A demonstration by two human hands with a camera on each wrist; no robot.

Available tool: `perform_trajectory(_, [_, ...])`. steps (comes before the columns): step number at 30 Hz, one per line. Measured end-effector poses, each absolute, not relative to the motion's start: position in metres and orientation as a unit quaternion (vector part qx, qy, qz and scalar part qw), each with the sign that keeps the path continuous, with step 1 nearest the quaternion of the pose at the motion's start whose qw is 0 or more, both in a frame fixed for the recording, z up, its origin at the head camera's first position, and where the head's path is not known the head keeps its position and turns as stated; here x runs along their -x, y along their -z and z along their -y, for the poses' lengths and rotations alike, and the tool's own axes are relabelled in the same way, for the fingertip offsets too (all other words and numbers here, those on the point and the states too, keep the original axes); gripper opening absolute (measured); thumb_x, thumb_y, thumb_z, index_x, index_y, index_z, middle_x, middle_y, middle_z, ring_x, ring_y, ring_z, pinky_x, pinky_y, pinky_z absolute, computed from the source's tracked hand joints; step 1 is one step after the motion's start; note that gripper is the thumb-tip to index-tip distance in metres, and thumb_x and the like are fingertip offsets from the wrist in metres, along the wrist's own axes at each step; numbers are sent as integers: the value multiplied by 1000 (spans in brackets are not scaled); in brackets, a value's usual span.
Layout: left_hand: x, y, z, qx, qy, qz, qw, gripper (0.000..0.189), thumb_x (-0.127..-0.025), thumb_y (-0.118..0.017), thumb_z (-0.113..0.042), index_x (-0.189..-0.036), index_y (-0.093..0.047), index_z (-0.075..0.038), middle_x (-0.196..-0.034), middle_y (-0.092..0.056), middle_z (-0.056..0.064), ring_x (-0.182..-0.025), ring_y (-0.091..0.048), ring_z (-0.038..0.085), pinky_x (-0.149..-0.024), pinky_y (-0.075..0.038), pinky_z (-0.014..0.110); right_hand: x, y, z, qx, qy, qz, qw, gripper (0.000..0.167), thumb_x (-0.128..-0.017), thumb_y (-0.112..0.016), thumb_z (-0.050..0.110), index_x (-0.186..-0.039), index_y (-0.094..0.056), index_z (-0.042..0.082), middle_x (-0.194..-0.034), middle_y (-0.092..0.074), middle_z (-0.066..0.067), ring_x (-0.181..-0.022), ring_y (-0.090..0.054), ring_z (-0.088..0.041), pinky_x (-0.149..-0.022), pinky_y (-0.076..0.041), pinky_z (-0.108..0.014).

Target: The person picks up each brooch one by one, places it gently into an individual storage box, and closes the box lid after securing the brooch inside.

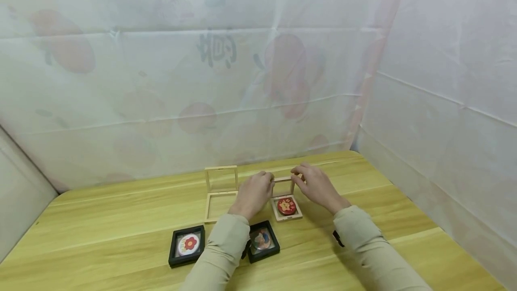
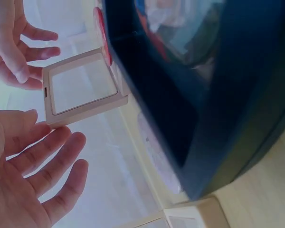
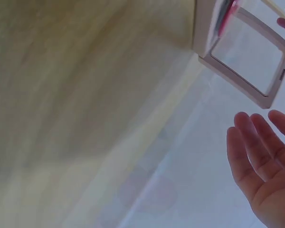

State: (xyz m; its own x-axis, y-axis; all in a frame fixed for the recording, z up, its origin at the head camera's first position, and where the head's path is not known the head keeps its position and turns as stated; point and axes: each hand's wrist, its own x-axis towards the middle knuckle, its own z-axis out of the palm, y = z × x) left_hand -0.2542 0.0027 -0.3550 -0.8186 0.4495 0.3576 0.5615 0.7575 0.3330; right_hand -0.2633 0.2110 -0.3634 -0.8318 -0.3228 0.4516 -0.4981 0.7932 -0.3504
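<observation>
A small wooden display frame (image 1: pixel 275 213) lies on the table with its clear-windowed lid (image 2: pixel 80 85) standing up. A round red badge (image 1: pixel 286 206) with a yellow star shape lies in its base. My left hand (image 1: pixel 255 192) is at the lid's upper left corner, its index fingertip against the edge and the other fingers loosely spread. By the opposite corner is my right hand (image 1: pixel 317 186), thumb and fingers extended, with a small gap showing in the right wrist view (image 3: pixel 270 166). Whether its fingertips touch the lid is hard to tell.
Left of my left hand stands another wooden frame (image 1: pixel 208 208) with its lid raised. Nearer me lie a black frame (image 1: pixel 173 255) around a white badge with a red flower, and a second black frame (image 1: pixel 271 251) beside my left forearm. Printed cloth (image 1: pixel 161 80) hangs behind the table.
</observation>
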Motion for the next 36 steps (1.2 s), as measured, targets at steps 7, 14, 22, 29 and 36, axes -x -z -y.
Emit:
perform_trajectory(7, [255,357,-5,276,216,926,140,11,-101,-64,-10,-100,-73,-3,-88,-69,7,-76,-67,19,-65,-56,30,270,371,-211,-209,-275,929,135,18,-102,-61,9,-111,-74,-1,-99,-73,-11,-73,-60,-14,-63,-51,-34])
perform_trajectory(14, [254,357,-8,267,222,928,135,13,-101,-64,-10,-94,-74,-5,-82,-67,6,-69,-64,16,-58,-52,28,271,373,-211,-222,-279,924,137,14,-100,-63,6,-104,-76,2,-94,-74,-9,-69,-58,-10,-61,-49,-31])
perform_trajectory(22, [256,354,-11,257,238,929,116,19,-101,-63,-8,-86,-73,-4,-75,-67,5,-61,-59,13,-53,-47,26,270,372,-214,-231,-306,917,109,15,-102,-60,5,-104,-75,0,-93,-72,-13,-75,-64,-17,-63,-52,-31])
perform_trajectory(29, [256,355,-11,266,256,924,102,11,-99,-65,-4,-96,-74,0,-84,-72,10,-72,-69,20,-63,-56,29,270,372,-217,-239,-321,913,77,17,-103,-59,6,-99,-73,-3,-84,-69,-7,-71,-62,-20,-60,-49,-29])
perform_trajectory(36, [255,352,-9,281,272,916,85,11,-99,-64,-1,-96,-74,2,-83,-71,11,-68,-67,17,-61,-53,26,272,373,-222,-254,-326,908,64,17,-103,-58,6,-98,-72,-2,-84,-69,-8,-73,-65,-28,-60,-50,-29])
